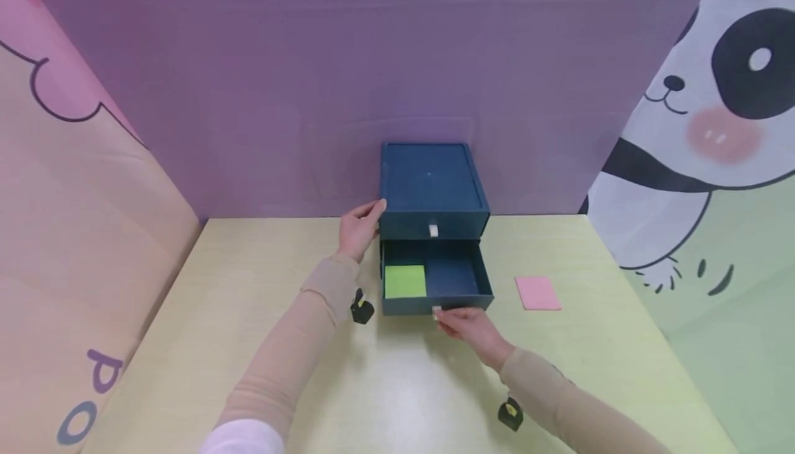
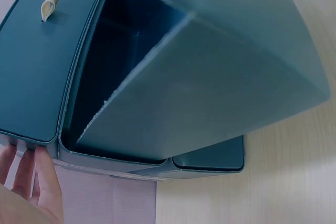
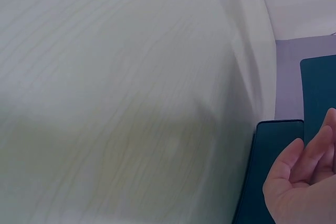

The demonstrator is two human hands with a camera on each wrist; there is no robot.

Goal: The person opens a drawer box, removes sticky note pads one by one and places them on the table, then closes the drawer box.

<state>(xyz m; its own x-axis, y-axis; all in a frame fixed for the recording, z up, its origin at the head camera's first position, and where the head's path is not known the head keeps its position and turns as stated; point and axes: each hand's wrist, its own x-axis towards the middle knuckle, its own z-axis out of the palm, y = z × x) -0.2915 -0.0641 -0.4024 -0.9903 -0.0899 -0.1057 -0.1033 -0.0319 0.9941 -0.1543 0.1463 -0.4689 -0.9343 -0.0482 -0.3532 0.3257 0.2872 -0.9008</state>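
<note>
L hand (image 1: 359, 232) touches cabinet (image 1: 428, 181) side; R hand (image 1: 477, 330) pinches drwr (image 1: 406, 306) tab (image 1: 437, 315)

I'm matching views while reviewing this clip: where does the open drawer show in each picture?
Head: the open drawer is just below centre, its pull tab in the right hand.
Left wrist: it fills the upper centre and right, its side wall facing the camera.
Right wrist: a dark panel, apparently its front, at the right edge, partly behind the right hand.
Shared landmark: the pale tabletop, seen in all three views.
</note>
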